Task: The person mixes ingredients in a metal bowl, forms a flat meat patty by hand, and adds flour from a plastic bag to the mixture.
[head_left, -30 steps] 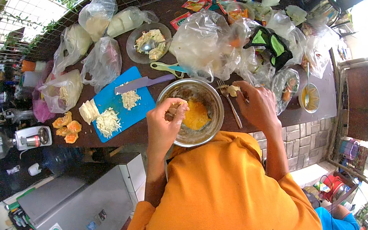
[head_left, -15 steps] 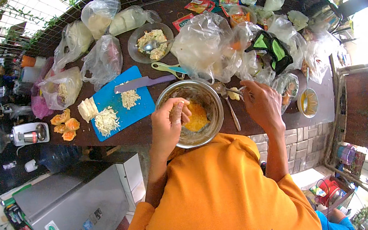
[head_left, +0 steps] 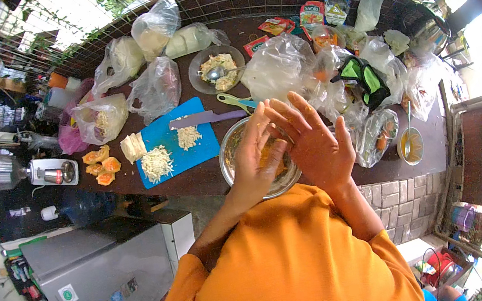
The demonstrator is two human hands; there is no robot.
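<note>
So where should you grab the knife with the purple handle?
Probably by its purple handle, coming from the right. The knife lies flat with its blade pointing left over the blue board, and the handle sticks out past the board's right edge.

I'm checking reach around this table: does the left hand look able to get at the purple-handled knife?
Probably yes: the left hand seems empty over the metal bowl, and the knife lies close by, its handle uncovered near the bowl's rim.
</note>
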